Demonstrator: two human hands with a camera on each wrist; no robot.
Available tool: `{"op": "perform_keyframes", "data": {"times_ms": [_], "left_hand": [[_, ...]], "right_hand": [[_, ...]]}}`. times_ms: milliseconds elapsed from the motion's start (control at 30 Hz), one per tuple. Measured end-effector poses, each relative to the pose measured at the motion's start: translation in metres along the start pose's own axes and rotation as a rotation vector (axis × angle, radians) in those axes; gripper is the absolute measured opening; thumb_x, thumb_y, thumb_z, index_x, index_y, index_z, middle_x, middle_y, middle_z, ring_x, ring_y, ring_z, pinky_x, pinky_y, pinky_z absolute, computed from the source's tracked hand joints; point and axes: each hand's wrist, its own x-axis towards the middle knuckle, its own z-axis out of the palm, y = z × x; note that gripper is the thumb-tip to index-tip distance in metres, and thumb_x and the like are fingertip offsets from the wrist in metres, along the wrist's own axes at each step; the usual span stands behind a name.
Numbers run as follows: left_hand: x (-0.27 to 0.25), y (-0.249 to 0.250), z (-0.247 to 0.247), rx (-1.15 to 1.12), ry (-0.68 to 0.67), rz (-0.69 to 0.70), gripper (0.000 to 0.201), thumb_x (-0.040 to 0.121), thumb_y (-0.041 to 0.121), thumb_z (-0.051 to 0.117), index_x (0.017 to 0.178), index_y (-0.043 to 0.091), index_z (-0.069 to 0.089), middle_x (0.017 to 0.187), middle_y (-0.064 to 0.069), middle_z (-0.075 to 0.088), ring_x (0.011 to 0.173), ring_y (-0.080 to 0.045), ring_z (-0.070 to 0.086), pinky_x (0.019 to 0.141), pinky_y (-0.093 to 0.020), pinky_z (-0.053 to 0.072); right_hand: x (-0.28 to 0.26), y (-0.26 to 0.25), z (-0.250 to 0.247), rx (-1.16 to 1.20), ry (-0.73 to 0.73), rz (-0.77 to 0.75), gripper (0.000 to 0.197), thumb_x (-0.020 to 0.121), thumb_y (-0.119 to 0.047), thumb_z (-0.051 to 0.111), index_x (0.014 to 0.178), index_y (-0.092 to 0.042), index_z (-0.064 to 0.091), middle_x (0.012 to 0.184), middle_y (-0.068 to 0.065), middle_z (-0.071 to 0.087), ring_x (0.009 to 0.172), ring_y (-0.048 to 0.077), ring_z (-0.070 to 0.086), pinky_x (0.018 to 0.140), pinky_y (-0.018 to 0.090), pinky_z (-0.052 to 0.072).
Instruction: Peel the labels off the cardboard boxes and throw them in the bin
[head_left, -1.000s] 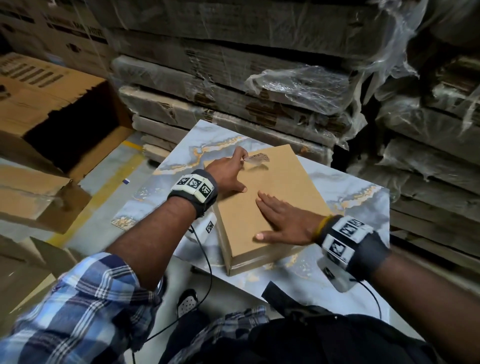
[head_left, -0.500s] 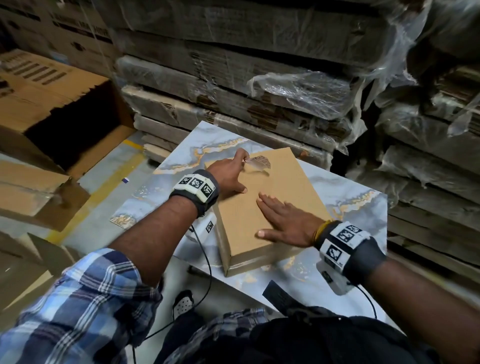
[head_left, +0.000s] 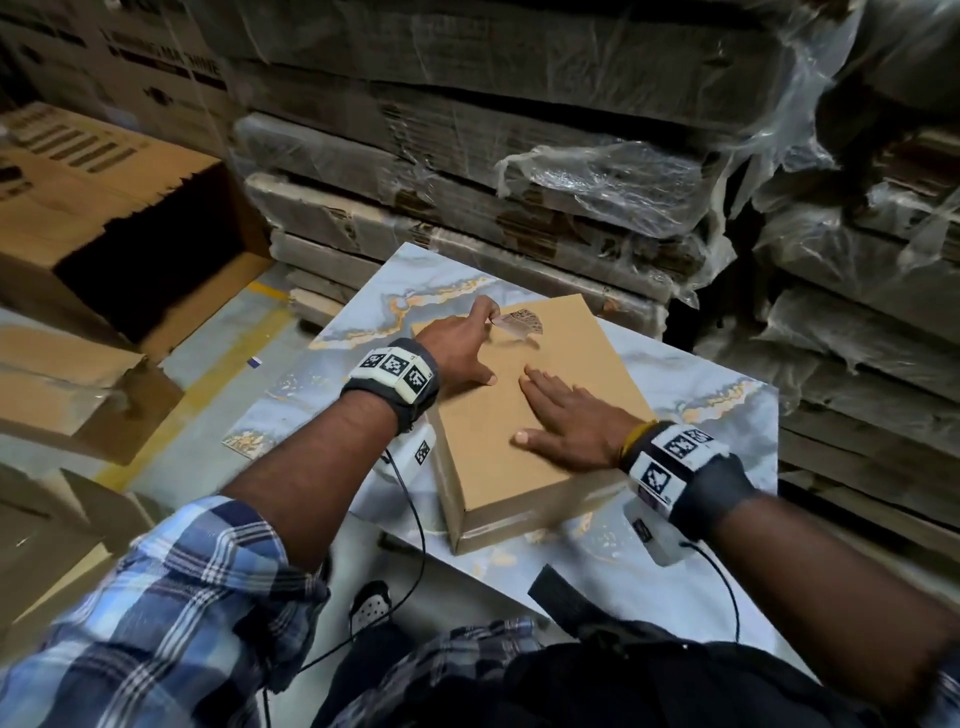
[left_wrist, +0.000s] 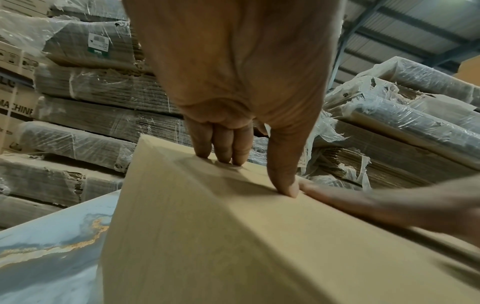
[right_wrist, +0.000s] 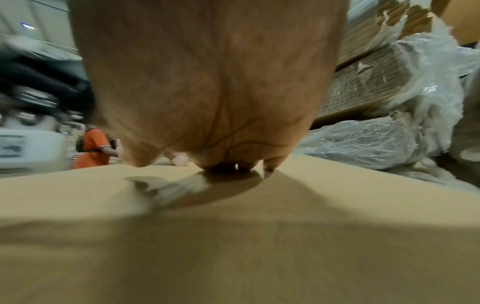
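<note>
A plain brown cardboard box (head_left: 498, 441) lies flat on a marble-patterned table (head_left: 717, 374). Near its far left corner a small, partly see-through label (head_left: 522, 325) stands lifted off the top, casting a shadow. My left hand (head_left: 465, 348) holds the label's left edge at the fingertips, with the thumb pressed on the box top. In the left wrist view the curled fingers (left_wrist: 223, 148) and the thumb touch the box (left_wrist: 207, 236); the label is hidden there. My right hand (head_left: 569, 421) lies flat, palm down, on the middle of the box (right_wrist: 233, 236).
Stacks of flattened cardboard in torn plastic wrap (head_left: 545, 182) rise right behind the table and to the right. A big open carton (head_left: 135, 244) lies on its side at the left, with loose cardboard sheets (head_left: 67, 395) on the floor. A person in orange (right_wrist: 93, 148) stands far off.
The label's free part has lifted slightly under my left fingers. My right hand has stayed flat on the box.
</note>
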Motion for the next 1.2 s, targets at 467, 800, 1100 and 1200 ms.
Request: {"op": "perform_keyframes", "data": {"times_ms": [467,800,1100,1200], "left_hand": [[0.002,-0.001,0.001,-0.004,0.009,0.01,0.08,0.077,0.033,0.082,0.131,0.018,0.026,0.117,-0.01,0.064,0.081,-0.027,0.052,0.068,-0.033,0.042],[-0.003,-0.002,0.002,-0.022,0.011,0.011,0.077,0.078,0.032,0.081,0.131,0.015,0.028,0.116,-0.01,0.062,0.079,-0.026,0.05,0.065,-0.032,0.037],[-0.007,0.0,0.001,-0.012,0.009,0.011,0.076,0.079,0.033,0.081,0.13,0.015,0.028,0.109,-0.007,0.059,0.079,-0.026,0.049,0.065,-0.031,0.035],[-0.006,-0.002,0.001,-0.005,0.017,0.005,0.075,0.078,0.034,0.081,0.128,0.017,0.027,0.112,-0.005,0.06,0.079,-0.026,0.051,0.065,-0.033,0.039]], "right_hand": [[0.015,0.003,-0.005,0.021,0.015,0.072,0.091,0.095,-0.072,0.022,0.158,-0.018,-0.014,0.163,0.003,-0.026,0.153,0.021,-0.012,0.124,0.042,-0.002],[-0.016,-0.004,0.016,0.009,0.006,-0.045,0.089,0.096,-0.071,0.024,0.158,-0.02,-0.015,0.162,-0.001,-0.027,0.152,0.016,-0.015,0.122,0.038,-0.004],[-0.001,-0.025,0.012,0.016,0.019,-0.022,0.099,0.094,-0.074,0.029,0.158,-0.011,-0.014,0.162,0.009,-0.027,0.152,0.024,-0.016,0.124,0.042,-0.002],[-0.024,-0.016,0.018,-0.018,-0.017,-0.079,0.093,0.096,-0.071,0.027,0.158,-0.016,-0.015,0.162,0.003,-0.028,0.152,0.018,-0.016,0.122,0.037,-0.004]]}}
